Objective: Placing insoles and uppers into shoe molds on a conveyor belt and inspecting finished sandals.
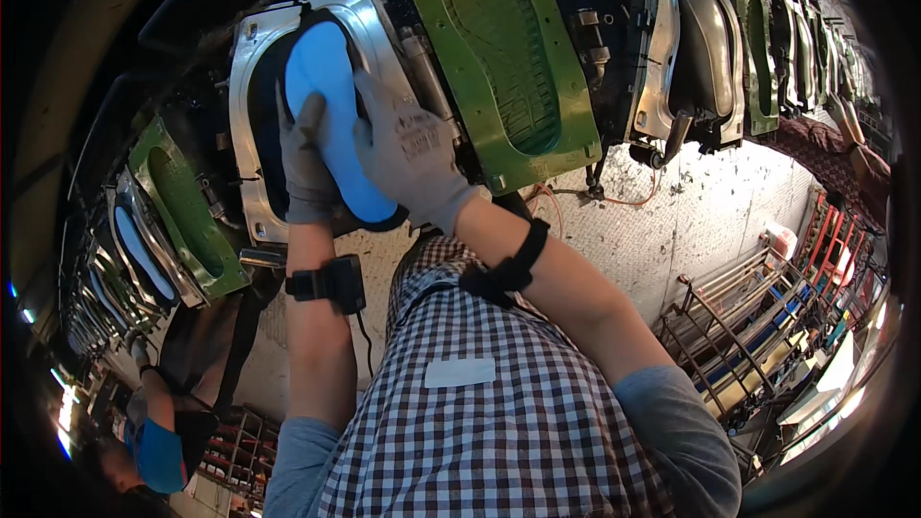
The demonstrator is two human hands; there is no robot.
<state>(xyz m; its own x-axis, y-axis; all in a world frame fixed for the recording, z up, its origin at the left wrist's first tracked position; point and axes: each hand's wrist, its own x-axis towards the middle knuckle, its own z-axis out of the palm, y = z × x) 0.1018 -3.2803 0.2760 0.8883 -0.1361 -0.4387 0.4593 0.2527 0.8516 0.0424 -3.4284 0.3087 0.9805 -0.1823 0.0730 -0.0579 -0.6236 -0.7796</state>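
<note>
In the upper left-centre of the frame, a blue-faced, dark-edged sole-shaped piece (336, 120) lies over a silvery metal mould (251, 139). Its long axis runs steeply, from a broad rounded end pointing up and slightly left to a narrower end pointing down and right. The gloved left hand (309, 158) grips its left edge, thumb across the blue face; the gloved right hand (408, 149) clasps its right edge, beside a green mould (576, 125).
</note>
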